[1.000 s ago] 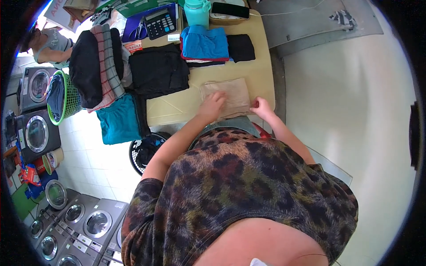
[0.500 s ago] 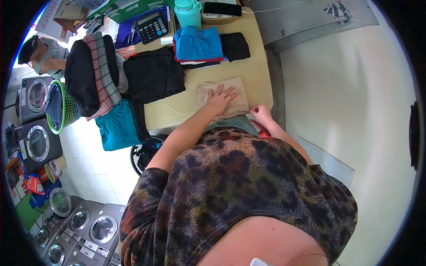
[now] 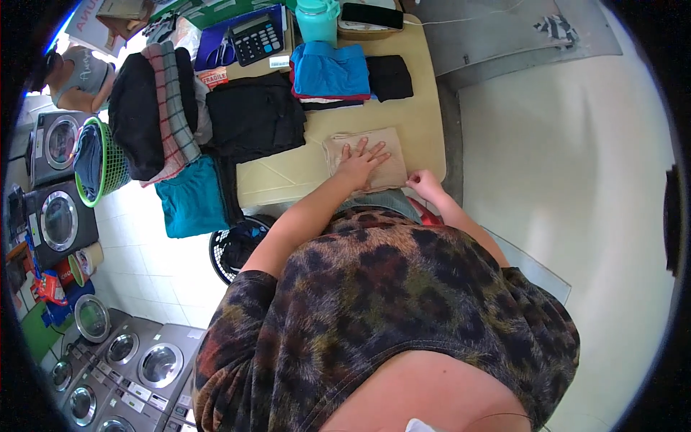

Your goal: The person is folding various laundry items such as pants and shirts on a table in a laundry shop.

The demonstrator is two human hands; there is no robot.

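Observation:
A beige folded cloth (image 3: 392, 155) lies on the cream table (image 3: 277, 176), close to its near edge. My left hand (image 3: 363, 165) rests flat on it with the fingers spread. Beside the cloth's near right corner is my right hand (image 3: 426, 185), its fingers curled closed. Whether they pinch a bit of fabric is hidden. Farther back on the table sit a folded blue garment (image 3: 331, 70) on top of a small stack, a folded black garment (image 3: 390, 77) and a larger black garment (image 3: 255, 115).
At the left, a pile holds a checked cloth (image 3: 173, 108) and teal clothing (image 3: 191, 201). A turquoise bottle (image 3: 317, 21), phone (image 3: 372, 15) and calculator (image 3: 255, 42) line the back. A green basket (image 3: 115, 162) and a black basket (image 3: 219, 259) stand left. A person (image 3: 83, 75) is beyond.
My left hand stays flat on the beige cloth and my right stays curled by its corner. The view has shifted slightly. The person at far left shows a little more.

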